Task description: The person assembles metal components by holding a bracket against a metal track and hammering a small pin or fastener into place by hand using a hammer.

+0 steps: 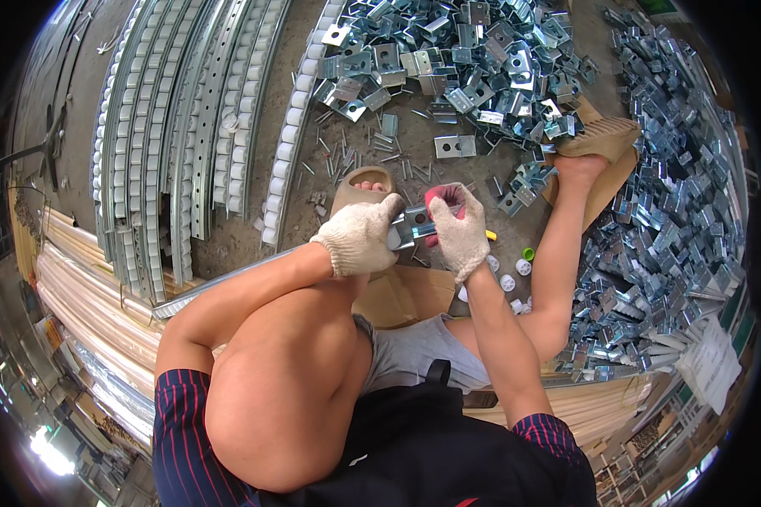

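My left hand (359,235), in a cream knit glove, is closed around the end of a roller track (220,281) that runs under my left forearm. At this end sits a shiny metal bracket (414,221) with a hole in it. My right hand (458,228), gloved with a red palm, has its fingers curled at the bracket's right side. What lies inside those fingers is hidden. A small yellow end (490,235) shows beside the right hand; whether it is held I cannot tell.
Several roller tracks (203,127) lie side by side at the far left. A heap of metal brackets (473,68) is ahead, a larger heap (651,228) to the right. Loose pins (342,156) lie on the floor. White rollers (507,282) and a green ring (528,253) are near cardboard (406,296).
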A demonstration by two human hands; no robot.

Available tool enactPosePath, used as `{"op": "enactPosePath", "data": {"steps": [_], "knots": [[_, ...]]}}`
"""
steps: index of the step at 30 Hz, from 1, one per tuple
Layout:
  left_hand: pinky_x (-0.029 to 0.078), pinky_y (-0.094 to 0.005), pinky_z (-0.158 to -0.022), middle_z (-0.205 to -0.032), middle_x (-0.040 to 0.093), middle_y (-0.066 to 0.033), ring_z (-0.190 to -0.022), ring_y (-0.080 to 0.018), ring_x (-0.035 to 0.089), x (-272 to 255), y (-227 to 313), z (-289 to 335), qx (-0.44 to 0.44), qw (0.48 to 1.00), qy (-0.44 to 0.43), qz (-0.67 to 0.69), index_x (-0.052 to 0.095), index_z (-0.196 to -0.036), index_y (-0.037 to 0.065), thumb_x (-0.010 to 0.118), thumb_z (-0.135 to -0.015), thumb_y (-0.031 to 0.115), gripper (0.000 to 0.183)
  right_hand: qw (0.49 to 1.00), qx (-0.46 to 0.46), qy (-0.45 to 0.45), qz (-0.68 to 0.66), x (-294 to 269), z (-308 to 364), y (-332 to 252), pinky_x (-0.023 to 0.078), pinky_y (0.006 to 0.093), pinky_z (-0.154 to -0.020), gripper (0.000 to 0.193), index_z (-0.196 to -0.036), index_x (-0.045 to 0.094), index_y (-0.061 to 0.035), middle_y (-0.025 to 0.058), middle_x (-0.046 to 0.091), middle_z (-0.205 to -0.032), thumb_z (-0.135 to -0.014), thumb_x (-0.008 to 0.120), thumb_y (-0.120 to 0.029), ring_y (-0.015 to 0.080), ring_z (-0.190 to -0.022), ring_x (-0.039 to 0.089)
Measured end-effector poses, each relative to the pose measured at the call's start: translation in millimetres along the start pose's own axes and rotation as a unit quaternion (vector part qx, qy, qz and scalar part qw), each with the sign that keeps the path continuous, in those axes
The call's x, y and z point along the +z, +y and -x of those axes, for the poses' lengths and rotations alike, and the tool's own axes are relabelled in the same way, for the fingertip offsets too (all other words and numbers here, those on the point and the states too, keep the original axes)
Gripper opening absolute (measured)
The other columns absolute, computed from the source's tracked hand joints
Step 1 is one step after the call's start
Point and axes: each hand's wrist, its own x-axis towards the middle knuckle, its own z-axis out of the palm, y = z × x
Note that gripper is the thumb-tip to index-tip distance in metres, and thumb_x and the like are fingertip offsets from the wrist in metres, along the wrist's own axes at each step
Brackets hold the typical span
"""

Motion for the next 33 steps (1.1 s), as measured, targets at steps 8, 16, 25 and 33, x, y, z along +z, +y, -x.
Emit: {"op": "enactPosePath", "data": {"steps": [8,16,25,33], "knots": [[0.054,-0.0567,-0.089,-0.098,0.073,-0.0288,-0.099,-0.0493,0.07,1,6,3,0.008,0.999,-0.019,0.035,0.05,-0.136,0.004,0.069,-0.082,0.012,0.058,0.999,0.042,-0.001,0.006,-6,-8,6,0.049,0.0248,-0.041,0.008,-0.097,0.071,-0.005,0.0002,0.066,-0.078,-0.099,0.071,-0.013,0.0076,-0.053,0.06],[0.055,-0.0554,-0.089,-0.101,0.074,-0.0294,-0.099,-0.0486,0.071,1,12,4,0.014,1.0,-0.024,0.012,0.05,-0.142,0.0,0.071,-0.08,0.014,0.067,0.995,-0.06,0.008,0.084,-4,-1,3,0.052,0.0276,-0.058,0.005,-0.094,0.07,-0.0029,0.0004,0.069,-0.081,-0.096,0.07,-0.008,0.0074,-0.064,0.062],[0.056,-0.0555,-0.088,-0.096,0.074,-0.0285,-0.095,-0.0489,0.071,-1,19,2,-0.001,0.999,-0.034,0.013,0.053,-0.139,0.001,0.073,-0.079,0.015,0.064,0.987,-0.103,0.003,0.122,-8,-4,17,0.055,0.0288,-0.07,0.007,-0.095,0.07,-0.0014,0.0049,0.073,-0.083,-0.094,0.072,-0.008,0.0107,-0.074,0.068],[0.056,-0.0555,-0.092,-0.099,0.074,-0.0286,-0.1,-0.0489,0.071,-1,23,0,-0.028,0.998,-0.042,0.027,0.055,-0.133,0.005,0.075,-0.077,0.021,0.062,0.987,-0.038,0.0,0.157,-7,-6,19,0.056,0.0326,-0.068,0.019,-0.093,0.071,-0.001,0.0091,0.074,-0.078,-0.094,0.074,-0.019,0.0145,-0.071,0.071]]}}
